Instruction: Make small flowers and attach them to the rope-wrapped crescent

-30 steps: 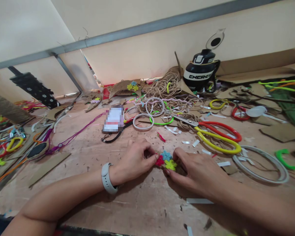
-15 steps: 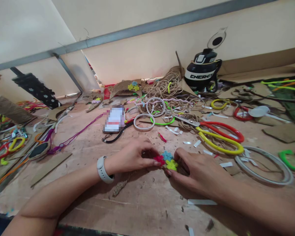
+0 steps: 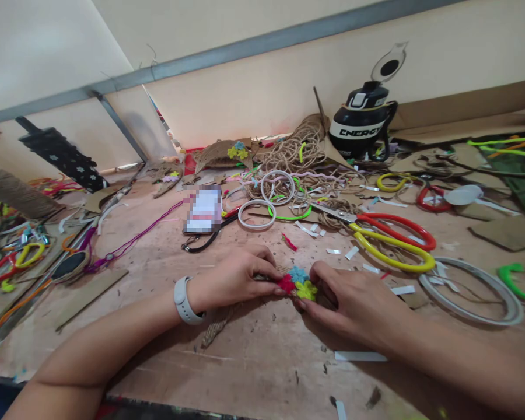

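Between my hands is a twine-wrapped piece [image 3: 217, 328], its braided end sticking out below my left wrist. Three fuzzy flowers sit together on it: a red flower [image 3: 287, 284], a blue flower [image 3: 298, 274] and a yellow flower [image 3: 306, 290]. My left hand [image 3: 240, 279], with a pale watch band [image 3: 184, 300] at the wrist, pinches the piece beside the red flower. From the other side, my right hand [image 3: 352, 297] grips its right end, thumb below the yellow flower and forefinger by the blue one. My palms hide much of the piece.
Large scissors [image 3: 394, 242] with red and yellow handles lie right of centre, near tape rolls [image 3: 470, 291]. A phone [image 3: 202, 210] rests left of centre. Behind are a twine heap [image 3: 297, 150] and a black jug [image 3: 359, 128]. Cardboard scraps [image 3: 91, 297] and white strips [image 3: 361, 356] lie around.
Both hands keep their hold on the flowered piece. My left fingers have shifted slightly, and a bit more twine shows behind the red flower. The view has moved a little.
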Tool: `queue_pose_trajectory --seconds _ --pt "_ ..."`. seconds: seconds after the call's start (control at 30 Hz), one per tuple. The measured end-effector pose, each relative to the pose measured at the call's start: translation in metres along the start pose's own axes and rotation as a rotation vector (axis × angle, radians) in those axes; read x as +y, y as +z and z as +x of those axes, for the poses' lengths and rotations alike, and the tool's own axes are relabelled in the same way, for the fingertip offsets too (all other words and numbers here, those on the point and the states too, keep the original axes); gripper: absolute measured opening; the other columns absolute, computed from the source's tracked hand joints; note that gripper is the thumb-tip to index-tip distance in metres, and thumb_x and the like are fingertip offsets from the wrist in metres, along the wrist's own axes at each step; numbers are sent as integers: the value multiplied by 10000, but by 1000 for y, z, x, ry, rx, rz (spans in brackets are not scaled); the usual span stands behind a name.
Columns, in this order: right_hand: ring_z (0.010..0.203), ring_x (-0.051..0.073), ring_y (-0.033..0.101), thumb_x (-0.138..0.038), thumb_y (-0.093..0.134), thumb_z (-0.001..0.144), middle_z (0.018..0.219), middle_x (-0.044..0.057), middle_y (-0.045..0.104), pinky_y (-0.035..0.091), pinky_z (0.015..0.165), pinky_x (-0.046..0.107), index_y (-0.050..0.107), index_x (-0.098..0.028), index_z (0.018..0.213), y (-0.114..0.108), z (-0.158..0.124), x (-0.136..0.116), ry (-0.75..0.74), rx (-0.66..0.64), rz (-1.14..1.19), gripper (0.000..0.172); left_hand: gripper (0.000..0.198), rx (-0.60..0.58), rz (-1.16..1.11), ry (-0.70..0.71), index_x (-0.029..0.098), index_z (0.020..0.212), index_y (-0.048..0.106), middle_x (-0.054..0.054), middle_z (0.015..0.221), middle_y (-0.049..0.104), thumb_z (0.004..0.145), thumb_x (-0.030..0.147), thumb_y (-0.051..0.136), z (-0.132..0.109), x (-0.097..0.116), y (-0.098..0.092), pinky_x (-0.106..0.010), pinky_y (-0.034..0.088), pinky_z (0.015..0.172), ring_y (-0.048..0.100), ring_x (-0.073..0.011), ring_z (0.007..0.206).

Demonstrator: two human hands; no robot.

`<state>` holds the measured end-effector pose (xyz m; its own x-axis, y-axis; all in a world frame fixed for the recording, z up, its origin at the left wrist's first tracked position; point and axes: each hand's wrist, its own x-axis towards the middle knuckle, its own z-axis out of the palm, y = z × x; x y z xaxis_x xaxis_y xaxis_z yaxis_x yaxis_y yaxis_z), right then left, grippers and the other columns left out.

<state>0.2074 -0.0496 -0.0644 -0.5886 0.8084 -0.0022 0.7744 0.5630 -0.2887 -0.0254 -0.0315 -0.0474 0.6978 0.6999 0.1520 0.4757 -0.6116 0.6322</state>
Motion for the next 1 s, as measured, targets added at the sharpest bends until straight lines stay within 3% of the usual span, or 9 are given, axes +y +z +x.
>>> queue_pose_trajectory --seconds 0.13,0.4,0.67,0.77,0.87,1.0 --pt "519 152 533 -456 498 875 600 -9 574 263 499 250 434 -227 767 2 0 1 -25 13 6 261 228 25 62 68 148 918 746 -63 865 656 873 332 620 -1 -1 5 -240 456 736 584 -133 814" --pt "543 177 562 -542 466 876 657 36 624 277 493 258 454 -221 761 -2 -1 2 -38 36 -32 342 327 58 528 219 159 877 716 -67 852 650 952 357 466 -3 8 10 -315 433 720 569 -166 783" --pt "638 205 627 -369 426 924 727 68 674 355 551 268 513 -200 842 -6 3 8 50 -66 35 206 284 61 793 334 149 860 651 -43 789 611 970 277 423 -5 13 14 -338 411 671 548 -171 729" --pt "630 204 619 -365 455 913 723 64 671 341 539 264 510 -203 838 -7 7 8 86 -107 29 187 248 44 806 354 150 853 637 -40 819 614 963 242 435 -7 13 17 -340 411 686 552 -176 753" --pt "606 192 603 -370 486 902 695 43 667 319 522 256 521 -208 835 -10 8 7 104 -108 47 178 258 42 708 274 149 876 646 -49 853 627 961 274 437 -7 13 16 -339 428 728 562 -181 789" --pt "562 162 578 -383 513 893 661 17 659 311 507 243 543 -206 831 -13 8 7 107 -96 138 190 337 101 503 149 150 1096 626 -76 952 663 923 410 497 -10 14 11 -347 449 787 588 -196 858"
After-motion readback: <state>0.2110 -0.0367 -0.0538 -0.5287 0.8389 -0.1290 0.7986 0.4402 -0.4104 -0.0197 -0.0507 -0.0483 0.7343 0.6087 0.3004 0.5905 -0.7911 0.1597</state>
